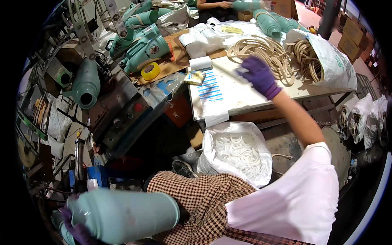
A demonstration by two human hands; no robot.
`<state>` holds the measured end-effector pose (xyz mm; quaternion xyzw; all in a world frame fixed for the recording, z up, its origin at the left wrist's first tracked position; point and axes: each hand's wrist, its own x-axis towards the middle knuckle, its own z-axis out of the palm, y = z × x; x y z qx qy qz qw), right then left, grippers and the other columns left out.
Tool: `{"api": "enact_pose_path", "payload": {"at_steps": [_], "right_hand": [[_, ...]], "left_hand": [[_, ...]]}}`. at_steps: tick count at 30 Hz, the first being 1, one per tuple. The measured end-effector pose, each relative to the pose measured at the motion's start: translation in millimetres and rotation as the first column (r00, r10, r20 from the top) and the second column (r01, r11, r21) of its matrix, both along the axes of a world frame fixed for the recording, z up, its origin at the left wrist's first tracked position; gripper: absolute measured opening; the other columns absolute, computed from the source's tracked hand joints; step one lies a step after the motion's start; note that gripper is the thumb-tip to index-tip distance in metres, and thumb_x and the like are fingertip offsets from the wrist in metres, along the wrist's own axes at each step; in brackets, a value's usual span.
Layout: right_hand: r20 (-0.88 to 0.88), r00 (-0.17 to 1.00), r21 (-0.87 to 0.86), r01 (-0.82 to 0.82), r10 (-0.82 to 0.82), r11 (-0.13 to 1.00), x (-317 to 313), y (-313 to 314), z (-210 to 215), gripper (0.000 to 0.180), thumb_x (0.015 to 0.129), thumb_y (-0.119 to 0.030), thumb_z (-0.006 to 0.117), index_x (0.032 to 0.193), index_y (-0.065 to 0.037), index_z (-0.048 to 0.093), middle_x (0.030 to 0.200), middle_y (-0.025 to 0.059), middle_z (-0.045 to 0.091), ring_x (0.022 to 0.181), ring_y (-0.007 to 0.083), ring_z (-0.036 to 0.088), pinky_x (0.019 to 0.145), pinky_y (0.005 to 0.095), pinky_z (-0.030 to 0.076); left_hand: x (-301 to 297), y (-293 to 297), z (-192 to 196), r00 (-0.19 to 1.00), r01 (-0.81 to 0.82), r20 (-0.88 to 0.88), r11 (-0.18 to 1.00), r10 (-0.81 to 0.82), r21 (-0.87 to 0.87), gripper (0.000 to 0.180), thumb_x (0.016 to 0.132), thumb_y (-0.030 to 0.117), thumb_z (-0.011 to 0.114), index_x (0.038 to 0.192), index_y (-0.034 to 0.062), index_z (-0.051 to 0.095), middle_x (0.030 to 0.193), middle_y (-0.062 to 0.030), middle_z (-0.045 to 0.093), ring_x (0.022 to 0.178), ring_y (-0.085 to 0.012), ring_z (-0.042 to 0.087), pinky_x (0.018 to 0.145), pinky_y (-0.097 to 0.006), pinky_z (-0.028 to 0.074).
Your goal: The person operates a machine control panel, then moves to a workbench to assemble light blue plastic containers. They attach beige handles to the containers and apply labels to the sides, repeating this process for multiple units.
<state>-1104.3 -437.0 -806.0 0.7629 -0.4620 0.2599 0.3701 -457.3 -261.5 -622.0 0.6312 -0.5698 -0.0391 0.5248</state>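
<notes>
At the lower left, my left hand [77,228] in a purple glove grips the end of a teal thermos flask body [126,214]. The flask lies on its side over my checked apron [196,190], its wider end to the right. My right hand [259,77], gloved in purple too, is over the white table [241,98], just left of a loose heap of beige bands [261,49]. From its fingers a beige band [228,67], blurred by motion, sticks out to the left.
Below the table edge, a white sack [210,151] holds pale rings [241,151]. A sack of beige bands [306,61] lies at the table's right. Yellow tape [150,71] and teal flasks [147,51] are back left. A machine [110,106] stands left; a co-worker's hand [223,5] shows far back.
</notes>
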Motion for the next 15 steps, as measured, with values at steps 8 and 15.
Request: {"api": "enact_pose_path", "payload": {"at_steps": [8,15], "right_hand": [[-0.33,0.682,0.314,0.731,-0.653,0.605,-277,28,-93,0.028,0.096,-0.038,0.049,0.116,-0.028,0.065,0.161,-0.0018,0.027,0.15,0.0241,0.02,0.122,0.0399,0.014],[0.021,0.425,0.35,0.845,-0.905,0.405,-334,26,26,0.034,0.095,-0.038,0.051,0.108,-0.014,0.072,0.087,0.0095,0.074,0.083,0.0293,0.071,0.084,0.0476,0.05]], "left_hand": [[26,-2,-154,0.466,0.517,-0.831,0.856,-0.303,-0.022,0.07,0.09,0.042,0.063,0.144,0.002,0.041,0.136,-0.0109,0.052,0.117,-0.023,0.055,0.101,-0.037,0.043],[97,-19,-184,0.823,0.305,-0.568,0.822,0.027,0.481,0.052,0.102,0.037,0.051,0.139,0.0007,0.051,0.134,-0.0112,0.057,0.118,-0.0195,0.056,0.103,-0.034,0.043]]}}
